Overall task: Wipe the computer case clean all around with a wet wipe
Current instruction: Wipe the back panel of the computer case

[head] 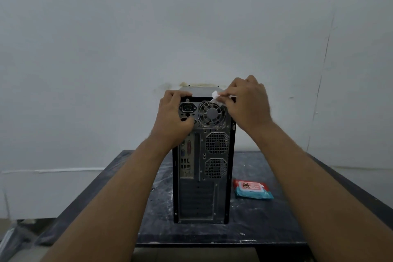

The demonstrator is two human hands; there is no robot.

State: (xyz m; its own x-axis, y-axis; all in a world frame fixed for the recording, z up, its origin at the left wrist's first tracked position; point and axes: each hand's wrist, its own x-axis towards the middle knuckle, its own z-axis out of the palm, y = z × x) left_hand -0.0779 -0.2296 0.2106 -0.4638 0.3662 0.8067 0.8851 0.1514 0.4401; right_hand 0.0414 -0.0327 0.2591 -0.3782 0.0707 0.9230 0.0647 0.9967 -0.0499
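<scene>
the upright black metal computer case (pixel 202 176) stands on the dark scuffed table (pixel 276 219), rear panel facing the camera. the right hand (pixel 247 103) pinches a small white wet wipe (pixel 217 98) against the top rear edge above the round fan grille (pixel 211 113). the left hand (pixel 173 116) grips the upper left corner. a red-and-blue wipe packet (pixel 252 189) lies just right of the case.

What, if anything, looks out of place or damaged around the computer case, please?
Nothing is askew: the computer case stands upright and the wipe pack lies flat beside it. Only the dark table shows whitish smears, and a yellowish stain marks the wall behind the case top.
</scene>
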